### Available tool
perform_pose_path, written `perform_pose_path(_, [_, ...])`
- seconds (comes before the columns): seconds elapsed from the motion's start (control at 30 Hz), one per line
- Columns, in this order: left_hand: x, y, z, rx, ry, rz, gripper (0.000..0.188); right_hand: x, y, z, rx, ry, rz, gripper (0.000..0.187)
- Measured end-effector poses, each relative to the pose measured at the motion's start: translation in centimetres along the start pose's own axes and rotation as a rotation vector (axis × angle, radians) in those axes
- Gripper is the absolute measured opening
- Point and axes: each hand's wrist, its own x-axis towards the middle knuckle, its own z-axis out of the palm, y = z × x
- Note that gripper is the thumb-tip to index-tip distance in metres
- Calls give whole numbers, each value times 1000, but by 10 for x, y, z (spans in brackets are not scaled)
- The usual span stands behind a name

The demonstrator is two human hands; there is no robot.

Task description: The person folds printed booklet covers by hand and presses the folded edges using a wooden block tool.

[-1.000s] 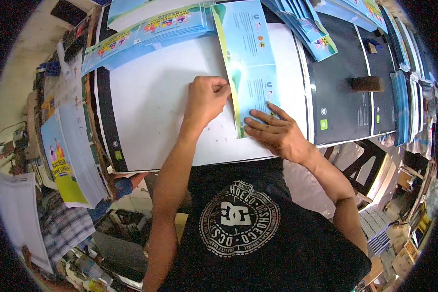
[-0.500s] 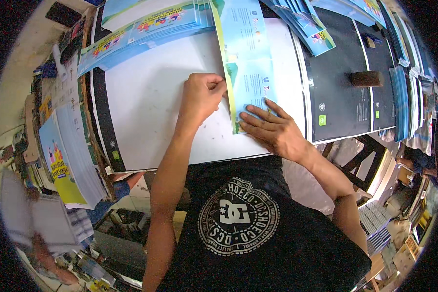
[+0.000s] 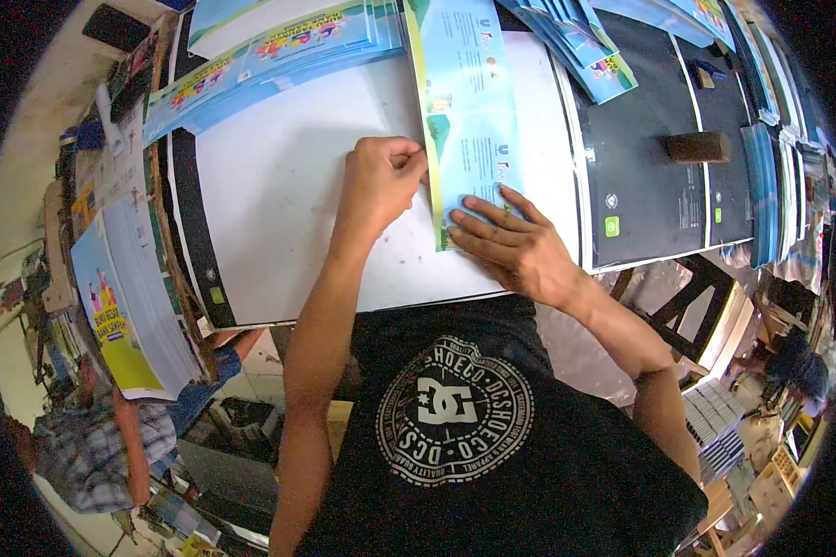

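A long light-blue printed sheet (image 3: pixel 478 116) with a yellow-green left edge lies lengthwise on the white board (image 3: pixel 306 176) in front of me. My left hand (image 3: pixel 381 186) is curled closed at that left edge, thumb and forefinger pinched together against it. Whether the paper is one layer or folded there, I cannot tell. Flat on the sheet's near right part rests my right hand (image 3: pixel 515 243), fingers stretched out and slightly apart. Overlapping printed sheets (image 3: pixel 279 56) in blue lie fanned out at the far left of the board.
More blue folded prints (image 3: pixel 576 56) are piled beyond the sheet to the right. A brown block (image 3: pixel 698 147) sits on the black panel (image 3: pixel 636 176). Stacked booklets (image 3: pixel 125 297) stand at the left, near another person in a checked shirt (image 3: pixel 102 455).
Both my hands keep nearly the same places on the sheet, and the whole view shifts slightly. At the lower left, the large grey panel has gone from sight and the other person's arm has moved.
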Motion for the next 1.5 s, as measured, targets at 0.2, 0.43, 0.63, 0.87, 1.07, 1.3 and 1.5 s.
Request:
perform_pose_path(0.2, [0,0,-1,-13,-13,-19,20,1,0,0,13,-3,0,42])
perform_pose_path(0.43, [2,-1,-1,-44,-20,-11,23,0,2,0,0,-4,1,41])
perform_pose_path(0.63, [-2,5,-7,-282,-15,-96,44,7,-1,-7,69,46,12,36])
perform_pose_path(0.87, [4,6,3,-25,73,-26,35,4,-2,0,69,28,20,37])
perform_pose_path(1.07, [1,-7,8,170,145,176,32,-3,-16,1,89,21,27,38])
perform_pose_path(1.3, [-4,0,3,235,122,173,30,24,7,-41,-70,178,195,50])
perform_pose_path(1.5, [-1,-11,6,216,106,203,32,38,42,-19,-284,122,323,62])
